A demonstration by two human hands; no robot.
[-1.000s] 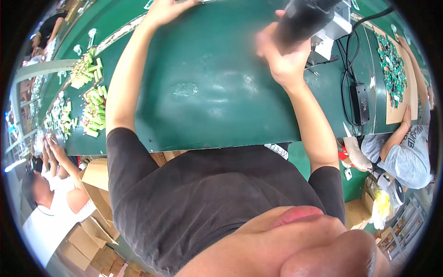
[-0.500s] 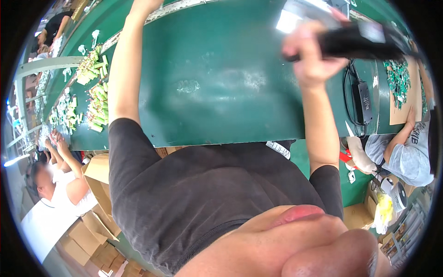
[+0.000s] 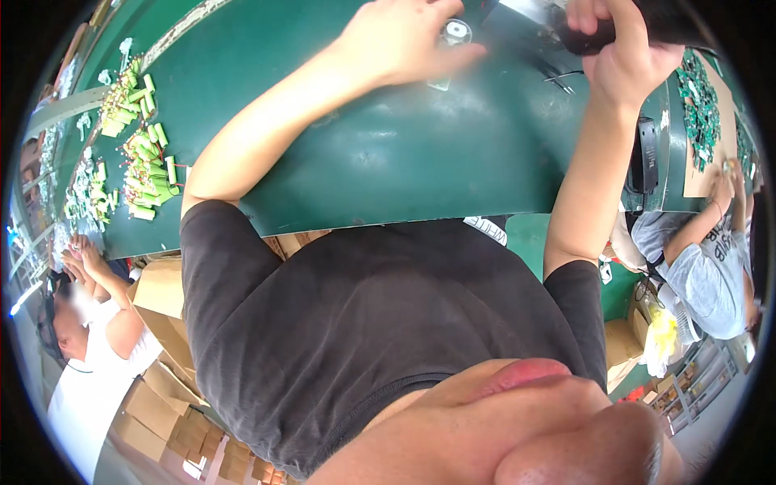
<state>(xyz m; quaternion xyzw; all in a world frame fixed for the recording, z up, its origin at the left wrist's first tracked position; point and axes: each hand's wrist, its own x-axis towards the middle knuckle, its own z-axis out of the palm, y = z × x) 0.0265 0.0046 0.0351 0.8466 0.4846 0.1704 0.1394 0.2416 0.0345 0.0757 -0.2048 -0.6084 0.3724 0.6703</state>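
My left hand [image 3: 404, 36] reaches over the far middle of the green table, thumb and fingers apart. A small clear-and-white piece with a round white centre [image 3: 457, 32] shows in the gap between them; whether it touches the hand is unclear. My right hand [image 3: 626, 56] is at the far right, its fingers wrapped round a long black object [image 3: 671, 23]. That object is blurred and partly cut off by the picture's rim, so its kind cannot be made out. Thin dark leads with bare tips [image 3: 559, 78] lie between the two hands.
A black power adapter [image 3: 644, 158] lies right of my right forearm. Green-wrapped battery cells with wires [image 3: 145, 170] are heaped at the left. Green circuit boards [image 3: 702, 113] lie on cardboard at the right. Co-workers sit at both sides; cardboard boxes [image 3: 162, 283] stand at lower left.
My left hand has come from the far left edge to the middle, beside the small clear-and-white piece. My right hand has moved right and farther away with the black object.
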